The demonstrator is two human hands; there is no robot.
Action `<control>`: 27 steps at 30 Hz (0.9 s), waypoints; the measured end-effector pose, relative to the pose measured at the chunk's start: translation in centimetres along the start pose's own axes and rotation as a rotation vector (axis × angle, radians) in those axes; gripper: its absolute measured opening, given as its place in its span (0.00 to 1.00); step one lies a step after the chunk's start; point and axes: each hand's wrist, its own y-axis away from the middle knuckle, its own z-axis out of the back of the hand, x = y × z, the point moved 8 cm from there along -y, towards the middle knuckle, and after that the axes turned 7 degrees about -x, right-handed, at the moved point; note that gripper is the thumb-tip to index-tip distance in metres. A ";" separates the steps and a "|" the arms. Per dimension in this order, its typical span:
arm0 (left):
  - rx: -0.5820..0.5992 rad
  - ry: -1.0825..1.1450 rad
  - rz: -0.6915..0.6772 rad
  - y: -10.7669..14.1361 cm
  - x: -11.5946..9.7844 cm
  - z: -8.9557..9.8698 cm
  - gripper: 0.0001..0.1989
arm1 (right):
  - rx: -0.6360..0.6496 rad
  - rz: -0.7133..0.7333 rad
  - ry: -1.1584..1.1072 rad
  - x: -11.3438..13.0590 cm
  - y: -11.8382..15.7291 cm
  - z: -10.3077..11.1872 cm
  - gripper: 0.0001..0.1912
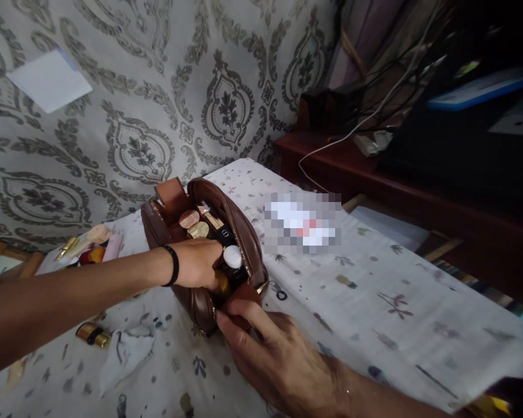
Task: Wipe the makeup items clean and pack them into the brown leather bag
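A brown leather makeup bag (255, 249) lies unzipped on the patterned white bedsheet, its mouth facing up. My left hand (198, 261), with a black band on the wrist, reaches down inside it. The fingers curl around a gold-coloured container (222, 283), mostly hidden by the bag. Beside them in the bag are a jar with a white lid (232, 256), a black case (225, 233) and two round compacts, one pinkish (189, 219), one gold (198, 230). At the near end, my right hand (274, 348) pinches the bag's brown end tab (244, 297) between thumb and fingers.
Several cosmetics (93, 249) lie left of the bag. Nearer me are a gold-and-black container (93, 335) and a crumpled white cloth or tissue (126, 354). A blurred-out white item (303, 223) lies to the right. Behind it stands a dark wooden desk (314, 157) with cables.
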 end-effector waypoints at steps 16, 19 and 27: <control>0.261 -0.035 -0.195 0.8 -1.0 -2.2 0.14 | 0.064 0.019 0.009 0.1 0.1 -0.6 0.19; 0.235 0.011 -0.219 0.8 -1.0 -2.2 0.15 | 0.080 0.017 0.004 0.2 0.2 -0.8 0.20; 0.162 0.033 -0.183 0.9 -1.3 -1.5 0.20 | 0.048 -0.003 0.032 0.1 0.3 -0.7 0.21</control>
